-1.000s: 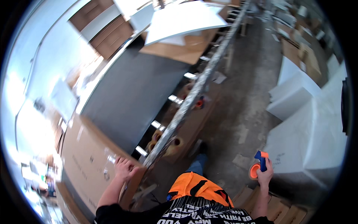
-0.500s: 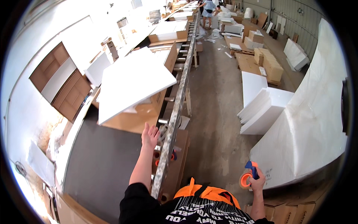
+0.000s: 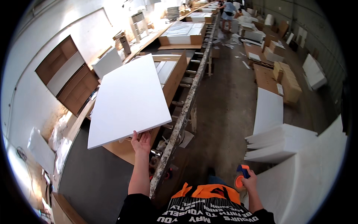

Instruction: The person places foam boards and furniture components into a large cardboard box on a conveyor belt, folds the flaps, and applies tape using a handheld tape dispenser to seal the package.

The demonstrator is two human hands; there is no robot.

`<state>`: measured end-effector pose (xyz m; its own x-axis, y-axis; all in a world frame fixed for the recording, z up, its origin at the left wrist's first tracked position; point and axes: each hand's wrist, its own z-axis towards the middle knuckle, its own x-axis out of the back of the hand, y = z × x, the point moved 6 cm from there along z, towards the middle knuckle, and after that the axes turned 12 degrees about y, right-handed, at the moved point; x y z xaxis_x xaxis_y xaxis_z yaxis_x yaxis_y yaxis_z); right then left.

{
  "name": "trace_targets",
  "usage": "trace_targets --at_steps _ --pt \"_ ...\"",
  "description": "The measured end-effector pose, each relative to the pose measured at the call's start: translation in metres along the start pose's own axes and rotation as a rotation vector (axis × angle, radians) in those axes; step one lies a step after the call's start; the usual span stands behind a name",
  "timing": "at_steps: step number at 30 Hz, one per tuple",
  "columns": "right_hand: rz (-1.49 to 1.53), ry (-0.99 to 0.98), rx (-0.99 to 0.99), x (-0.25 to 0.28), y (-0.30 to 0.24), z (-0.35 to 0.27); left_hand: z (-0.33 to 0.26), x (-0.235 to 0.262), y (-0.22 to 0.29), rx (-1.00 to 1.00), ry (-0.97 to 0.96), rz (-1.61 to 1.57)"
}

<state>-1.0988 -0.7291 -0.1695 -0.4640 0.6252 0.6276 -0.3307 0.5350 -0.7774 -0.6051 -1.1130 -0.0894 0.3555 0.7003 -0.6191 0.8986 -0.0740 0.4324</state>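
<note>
My left hand (image 3: 141, 142) is palm up at the near edge of a white rectangular board (image 3: 128, 99). Its fingers are apart and meet the board's lower edge; whether the fingertips reach beneath it is hard to see. The board lies slanted across an open brown carton (image 3: 174, 76), covering much of it, with white panels (image 3: 164, 70) showing inside. Down at the right, my right hand (image 3: 250, 181) is closed round a tape dispenser (image 3: 244, 171), blue and orange with an orange roll.
A speckled metal rail (image 3: 178, 128) edges the roller conveyor. Dark belting (image 3: 93, 179) covers the near left. Another carton (image 3: 186, 33) stands farther up the line. On the right are stacked white sheets (image 3: 281, 143) and a large white wrapped block (image 3: 317, 179). A person (image 3: 227, 13) stands far off.
The white board has swung round and come nearer, its near edge now at my left hand, which was apart from it before. My right hand still holds the tape dispenser. My view has turned left.
</note>
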Motion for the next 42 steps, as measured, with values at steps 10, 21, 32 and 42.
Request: trace_targets --at_steps 10,21,32,42 --pt "-0.002 -0.175 0.451 -0.109 -0.158 0.199 -0.108 -0.044 0.045 -0.588 0.274 0.064" --pt "-0.295 -0.481 0.595 -0.204 -0.252 0.245 -0.094 0.059 0.299 -0.565 0.129 0.215" --pt "-0.333 -0.513 0.735 -0.27 -0.354 0.283 0.036 0.026 0.219 -0.665 0.403 0.647" --pt "-0.297 -0.528 0.681 -0.274 -0.334 0.308 0.03 -0.009 0.147 -0.772 0.705 0.669"
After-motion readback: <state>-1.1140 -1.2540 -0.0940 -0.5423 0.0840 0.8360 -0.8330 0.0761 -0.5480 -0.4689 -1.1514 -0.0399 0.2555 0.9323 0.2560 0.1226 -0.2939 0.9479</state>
